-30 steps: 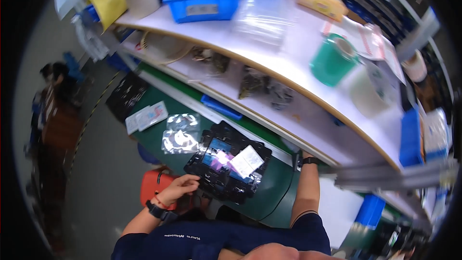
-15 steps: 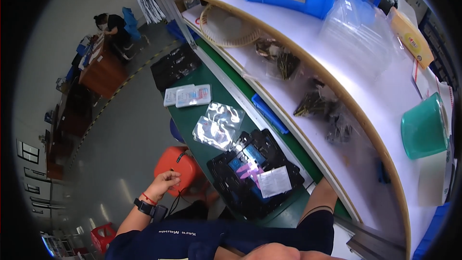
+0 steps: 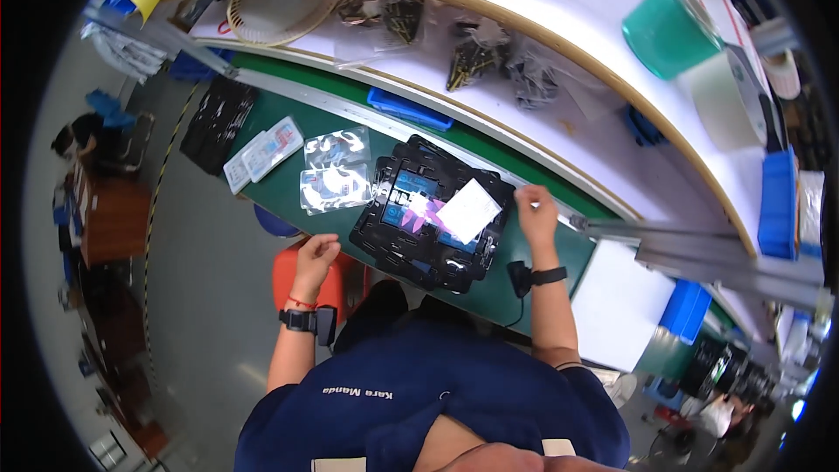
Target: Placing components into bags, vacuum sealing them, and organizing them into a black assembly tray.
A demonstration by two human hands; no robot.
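A stack of black plastic trays (image 3: 371,240) lies on the green bench in front of me. On it are blue cards, a pink-purple piece (image 3: 418,217) and a white paper packet (image 3: 469,211). My left hand (image 3: 316,264), fingers bent together, hovers by the bench's near edge, left of the trays; nothing shows in it. Close beside the stack's right edge is my right hand (image 3: 537,214), its fingers curled; whether they pinch anything is hidden. Clear plastic blister packs (image 3: 336,185) lie left of the trays, near two white flat boxes (image 3: 273,149).
Behind the bench runs a white shelf with bagged parts (image 3: 476,57), a round basket (image 3: 280,13) and a green tape roll (image 3: 669,31). A blue tray (image 3: 411,108) sits below it. A red stool (image 3: 293,275) stands at left. Further left, a person bends over a desk.
My view has turned, putting the trays nearer the middle. My right hand, out of sight before, now shows beside them. My left hand remains near the bench edge, fingers bent.
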